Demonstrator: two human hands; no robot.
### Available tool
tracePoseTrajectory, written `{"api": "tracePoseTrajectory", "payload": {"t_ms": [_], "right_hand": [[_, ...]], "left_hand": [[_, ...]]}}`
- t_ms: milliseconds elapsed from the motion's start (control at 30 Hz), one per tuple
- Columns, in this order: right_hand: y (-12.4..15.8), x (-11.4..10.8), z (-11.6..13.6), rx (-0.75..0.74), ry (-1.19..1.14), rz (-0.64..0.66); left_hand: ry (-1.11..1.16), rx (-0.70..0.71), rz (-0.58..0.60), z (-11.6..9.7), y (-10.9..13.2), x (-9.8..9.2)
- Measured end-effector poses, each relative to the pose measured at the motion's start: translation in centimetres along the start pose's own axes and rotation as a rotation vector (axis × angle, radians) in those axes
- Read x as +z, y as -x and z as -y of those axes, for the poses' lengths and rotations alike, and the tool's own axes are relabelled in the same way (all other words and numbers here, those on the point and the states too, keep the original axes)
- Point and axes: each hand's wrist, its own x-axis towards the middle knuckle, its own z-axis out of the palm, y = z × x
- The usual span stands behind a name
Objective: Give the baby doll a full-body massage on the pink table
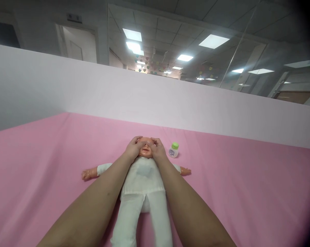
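Observation:
A baby doll [144, 180] in white clothes lies on its back with its arms spread and its head away from me. My left hand [134, 149] cups the left side of the doll's head, fingers curled round it and the thumb over the face near the eye. On the opposite side, my right hand [158, 149] holds the head the same way. Both thumbs almost meet at the nose, covering the eyes; the mouth and chin show between them. Just right of my right hand stands a small white bottle [173, 151] with a green cap.
A pink sheet [234, 178] covers the surface under the doll, with some wrinkles. Behind it runs a low white wall [155, 97]. Beyond are a glass pane with ceiling lights [214, 41] showing in it and a doorway [79, 44] at the left.

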Motion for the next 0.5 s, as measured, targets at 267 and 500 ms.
{"api": "tracePoseTrajectory", "payload": {"t_ms": [267, 500], "right_hand": [[-0.1, -0.4, -0.5, 0.161, -0.294, 0.08], [0.0, -1.3, -0.6, 0.207, -0.286, 0.186]], "left_hand": [[0.221, -0.091, -0.003, -0.4, 0.6, -0.1], [0.361, -0.175, 0.063, -0.9, 1.1, -0.9]]}}
